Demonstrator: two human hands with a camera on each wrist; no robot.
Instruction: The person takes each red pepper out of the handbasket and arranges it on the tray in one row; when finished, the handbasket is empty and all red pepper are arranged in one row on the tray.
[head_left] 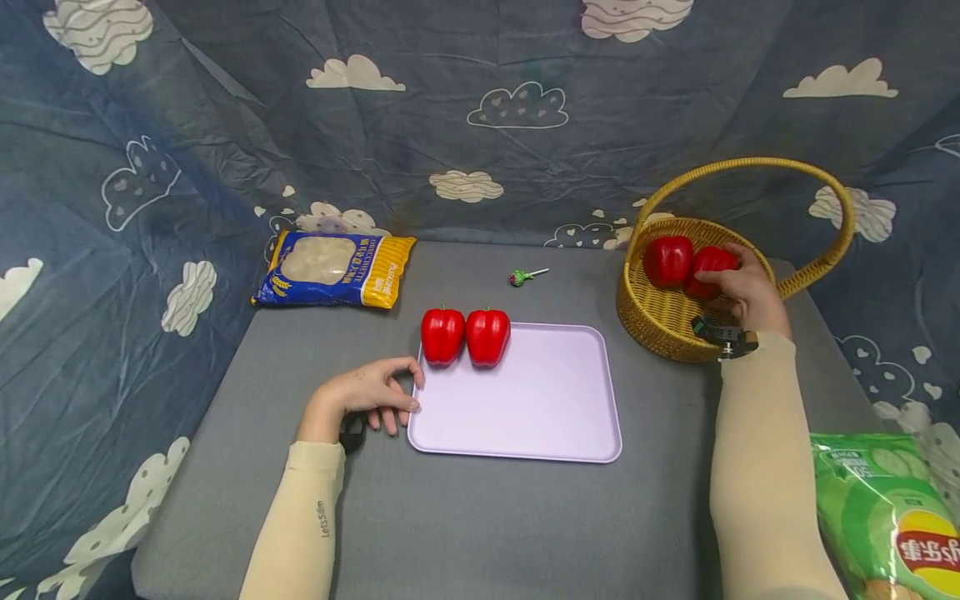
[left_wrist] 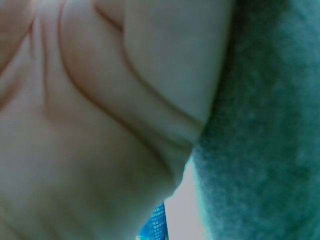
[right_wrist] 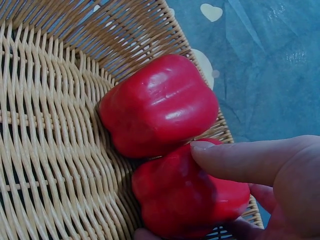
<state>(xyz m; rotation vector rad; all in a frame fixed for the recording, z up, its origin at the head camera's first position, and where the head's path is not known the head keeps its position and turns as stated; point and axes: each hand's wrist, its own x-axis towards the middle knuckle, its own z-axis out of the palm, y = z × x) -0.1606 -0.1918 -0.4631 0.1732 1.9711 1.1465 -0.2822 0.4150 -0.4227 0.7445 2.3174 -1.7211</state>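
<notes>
In the head view, my right hand (head_left: 750, 287) reaches into a wicker basket (head_left: 637, 312) and grips a red bell pepper (head_left: 708, 271). The right wrist view shows the thumb laid over this pepper (right_wrist: 175, 195), with other fingers partly hidden behind and below it. Touching it is another red bell pepper (right_wrist: 160, 107), lying against the basket wall. My left hand (head_left: 375, 392) rests at the left rim of a lilac tray (head_left: 525, 408), thumb and index fingertips apart along the edge. Two more red bell peppers (head_left: 442, 336) sit side by side at the tray's back left corner.
A blue and yellow pasta bag (head_left: 330, 268) lies at the back left of the grey table (head_left: 480, 525). A lollipop (head_left: 525, 277) is behind the tray. Front right is a green chip bag (head_left: 873, 500). The basket's tall handle (head_left: 750, 161) arches over it.
</notes>
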